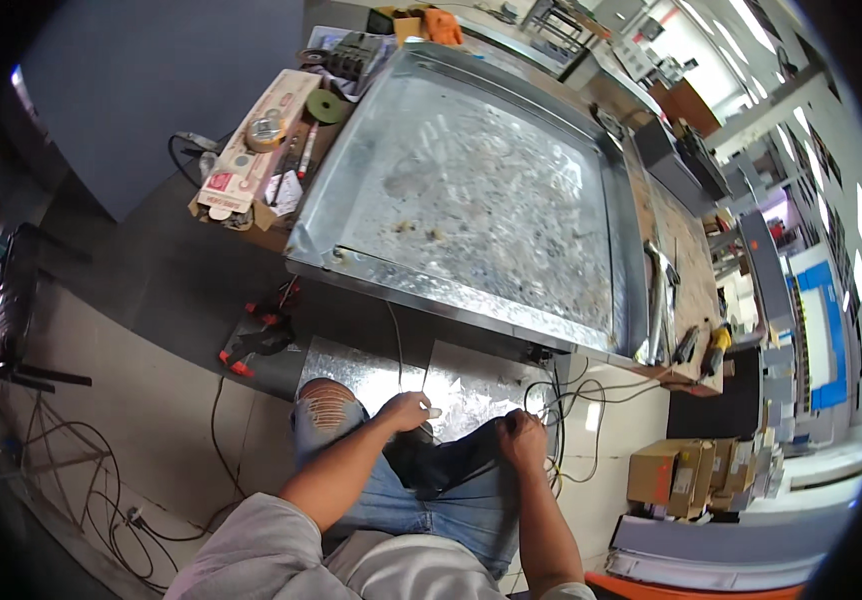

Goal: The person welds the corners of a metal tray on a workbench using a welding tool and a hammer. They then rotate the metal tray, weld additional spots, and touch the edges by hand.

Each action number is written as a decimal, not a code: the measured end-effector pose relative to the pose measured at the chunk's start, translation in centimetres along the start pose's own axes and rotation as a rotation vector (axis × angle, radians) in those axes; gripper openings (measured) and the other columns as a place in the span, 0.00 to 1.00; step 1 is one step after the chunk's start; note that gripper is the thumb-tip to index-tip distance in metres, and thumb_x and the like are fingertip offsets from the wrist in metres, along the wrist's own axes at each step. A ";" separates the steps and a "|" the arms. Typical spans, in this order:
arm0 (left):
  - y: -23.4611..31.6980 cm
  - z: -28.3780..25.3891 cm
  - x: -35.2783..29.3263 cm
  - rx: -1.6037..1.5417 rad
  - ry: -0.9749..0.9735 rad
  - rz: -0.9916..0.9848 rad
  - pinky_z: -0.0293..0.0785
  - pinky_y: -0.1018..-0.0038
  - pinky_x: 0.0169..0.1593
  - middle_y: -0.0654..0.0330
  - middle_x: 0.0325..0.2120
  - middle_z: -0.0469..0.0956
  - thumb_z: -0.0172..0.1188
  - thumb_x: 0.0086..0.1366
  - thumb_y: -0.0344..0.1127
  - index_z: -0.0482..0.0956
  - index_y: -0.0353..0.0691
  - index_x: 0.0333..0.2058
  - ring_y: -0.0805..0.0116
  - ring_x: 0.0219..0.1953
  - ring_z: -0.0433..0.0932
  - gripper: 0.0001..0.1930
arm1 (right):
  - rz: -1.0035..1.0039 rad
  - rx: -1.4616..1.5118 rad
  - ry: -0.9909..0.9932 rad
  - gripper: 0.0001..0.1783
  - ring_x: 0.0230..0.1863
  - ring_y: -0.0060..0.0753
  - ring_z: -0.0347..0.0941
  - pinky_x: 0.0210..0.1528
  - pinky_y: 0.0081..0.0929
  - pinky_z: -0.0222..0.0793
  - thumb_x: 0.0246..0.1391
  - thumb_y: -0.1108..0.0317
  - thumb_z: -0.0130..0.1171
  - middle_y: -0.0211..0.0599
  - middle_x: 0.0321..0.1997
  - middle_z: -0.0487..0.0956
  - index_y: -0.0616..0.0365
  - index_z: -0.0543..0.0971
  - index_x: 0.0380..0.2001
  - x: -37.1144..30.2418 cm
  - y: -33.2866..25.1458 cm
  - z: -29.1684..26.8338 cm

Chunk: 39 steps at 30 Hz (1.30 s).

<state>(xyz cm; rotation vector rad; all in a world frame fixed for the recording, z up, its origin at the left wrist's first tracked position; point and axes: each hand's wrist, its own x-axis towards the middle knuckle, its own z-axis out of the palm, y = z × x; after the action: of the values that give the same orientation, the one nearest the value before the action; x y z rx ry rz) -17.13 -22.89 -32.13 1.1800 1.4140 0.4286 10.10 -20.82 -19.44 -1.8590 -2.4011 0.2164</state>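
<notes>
Over my lap, between my knees, hangs a limp black piece [451, 460] that looks like cloth; its exact kind cannot be made out. My right hand [523, 440] is closed on its right end. Above its left end is my left hand [406, 411], fingers curled together. A small pale tip [434, 412] shows at those fingers, too small to name. Ahead of both hands stands a large shallow metal tray [451, 306] with raised edges, its floor smudged and scattered with bits of debris. Neither hand touches it.
Left of the tray lie a long carton [241, 165], a tape roll [266, 130] and a green disc [326, 106]. A yellow-and-black tool [717, 348] rests at the right table corner. Cables [596, 400] loop below. Cardboard boxes [676, 475] stand on the right.
</notes>
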 end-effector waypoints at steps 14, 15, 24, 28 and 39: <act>-1.7 0.1 -4.8 0.300 0.052 0.075 0.78 0.60 0.47 0.48 0.37 0.85 0.69 0.60 0.54 0.83 0.38 0.45 0.51 0.41 0.84 0.25 | 0.058 0.175 -0.135 0.19 0.50 0.52 0.78 0.54 0.48 0.72 0.55 0.53 0.59 0.49 0.43 0.84 0.59 0.82 0.38 -0.1 2.4 3.3; -2.6 -0.2 -5.4 0.329 0.044 0.071 0.78 0.60 0.47 0.48 0.37 0.85 0.69 0.60 0.54 0.83 0.38 0.45 0.51 0.41 0.84 0.25 | 0.047 0.194 -0.135 0.20 0.50 0.52 0.79 0.53 0.48 0.72 0.55 0.52 0.59 0.49 0.43 0.84 0.58 0.82 0.38 0.1 1.7 3.3; 7.8 -0.5 -10.5 0.344 0.535 0.505 0.76 0.60 0.46 0.53 0.36 0.84 0.64 0.54 0.29 0.82 0.40 0.41 0.53 0.41 0.82 0.14 | 0.131 0.258 -0.105 0.19 0.45 0.53 0.81 0.51 0.48 0.74 0.54 0.51 0.59 0.48 0.40 0.85 0.56 0.83 0.38 0.1 1.5 1.6; 19.9 -5.2 -13.1 0.495 0.900 0.912 0.72 0.64 0.47 0.56 0.35 0.80 0.67 0.55 0.26 0.81 0.39 0.39 0.56 0.40 0.78 0.11 | 0.127 0.277 -0.096 0.19 0.44 0.53 0.81 0.51 0.47 0.75 0.54 0.50 0.60 0.48 0.40 0.85 0.56 0.83 0.37 0.6 2.8 2.9; 27.8 -11.0 -6.7 0.914 0.981 0.932 0.68 0.57 0.41 0.54 0.29 0.76 0.67 0.62 0.49 0.76 0.41 0.29 0.49 0.36 0.75 0.17 | 0.156 0.292 -0.138 0.20 0.47 0.51 0.81 0.54 0.49 0.73 0.54 0.50 0.61 0.48 0.41 0.85 0.55 0.83 0.41 0.8 2.4 3.2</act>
<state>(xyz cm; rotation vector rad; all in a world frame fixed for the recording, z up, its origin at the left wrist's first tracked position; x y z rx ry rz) -17.22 -12.68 -3.25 2.6300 1.8629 1.1936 11.70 -19.66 -23.03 -1.9464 -2.1600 0.6884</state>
